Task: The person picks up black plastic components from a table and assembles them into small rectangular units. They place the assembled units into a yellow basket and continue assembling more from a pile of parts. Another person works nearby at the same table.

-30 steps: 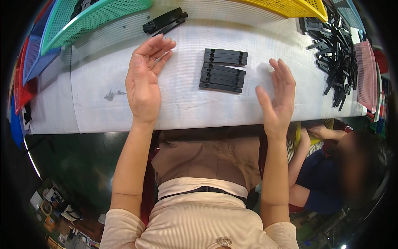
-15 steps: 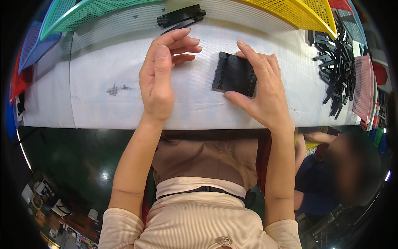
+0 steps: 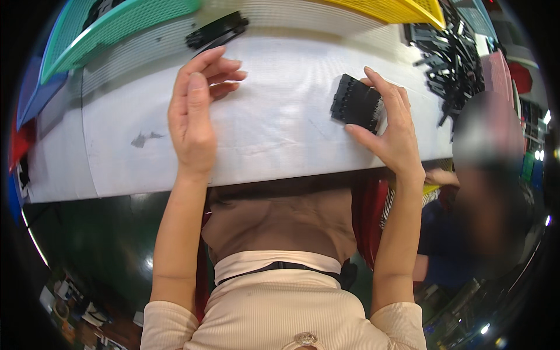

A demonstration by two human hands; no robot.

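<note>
My right hand (image 3: 396, 128) spans a flat, squarish set of black plastic pieces (image 3: 356, 104) laid side by side, its thumb at the near edge and its fingers at the far edge and right side. Rows of small knobs run along the set's edges. My left hand (image 3: 198, 116) is held above the white worktop (image 3: 274, 134) with its fingers loosely curved and apart, nothing in it. Just beyond its fingertips lies another group of black plastic pieces (image 3: 217, 31), with a thin curved strip beside it.
Loose black strips (image 3: 449, 64) lie heaped at the right. A green basket (image 3: 116, 26) stands far left, a yellow basket (image 3: 402, 10) at the back, a pink basket (image 3: 499, 76) at the right edge. Another person (image 3: 484, 210) is close by on the right.
My right hand and the set of black pieces have shifted to the right across the worktop. The view has turned a little, and my left hand stays loosely curved.
</note>
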